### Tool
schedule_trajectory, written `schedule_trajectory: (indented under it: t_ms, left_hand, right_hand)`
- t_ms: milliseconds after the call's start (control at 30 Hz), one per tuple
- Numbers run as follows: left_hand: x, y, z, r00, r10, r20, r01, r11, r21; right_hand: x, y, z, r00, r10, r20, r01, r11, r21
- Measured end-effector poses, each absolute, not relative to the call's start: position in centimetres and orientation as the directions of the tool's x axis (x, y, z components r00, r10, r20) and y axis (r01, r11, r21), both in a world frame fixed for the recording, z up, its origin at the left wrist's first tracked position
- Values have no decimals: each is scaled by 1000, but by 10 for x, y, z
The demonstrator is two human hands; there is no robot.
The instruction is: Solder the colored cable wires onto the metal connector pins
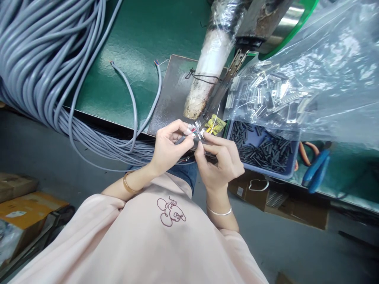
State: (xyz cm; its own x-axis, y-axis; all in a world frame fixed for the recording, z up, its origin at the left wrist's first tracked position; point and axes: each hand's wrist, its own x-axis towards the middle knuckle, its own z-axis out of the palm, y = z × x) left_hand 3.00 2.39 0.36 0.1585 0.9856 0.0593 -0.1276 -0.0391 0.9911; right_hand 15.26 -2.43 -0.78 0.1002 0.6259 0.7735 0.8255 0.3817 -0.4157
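Cables (pixel 44 47) left; pliers (pixel 315 168) right (tray (pixel 254 138) between)

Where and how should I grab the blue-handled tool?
I'd grip both blue handles, coming from the near edge of the table: they lie side by side, ends toward that edge, while the head points away, too dark to make out. The right hand is nearer, but it is at the connector.

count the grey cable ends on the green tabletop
2: the left cable end lies apart from the dark board; the right cable end lies by its upper left side. The cable bundle may hide more.
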Motion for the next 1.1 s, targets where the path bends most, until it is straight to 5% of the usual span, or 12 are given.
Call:
schedule_trajectory:
  t_ms: [133, 367, 900, 1100]
  left_hand:
    - [27, 23, 2, 197, 980, -29, -127, 54, 990]
    - [26, 22, 1, 208, 977, -41, -184, 81, 980]
    - [31, 26, 6, 160, 983, 87, -119, -69, 991]
    - [27, 24, 3, 230, 973, -4, -94, 26, 995]
  right_hand:
    - [153, -26, -10, 51, 613, 788, 848, 391, -358]
    - [152, -26, -8, 151, 664, 733, 788, 366, -495]
    - [153, -20, -5, 107, 622, 775, 827, 377, -416]
    - [155, -23, -10, 60, 612, 788, 839, 397, -372]
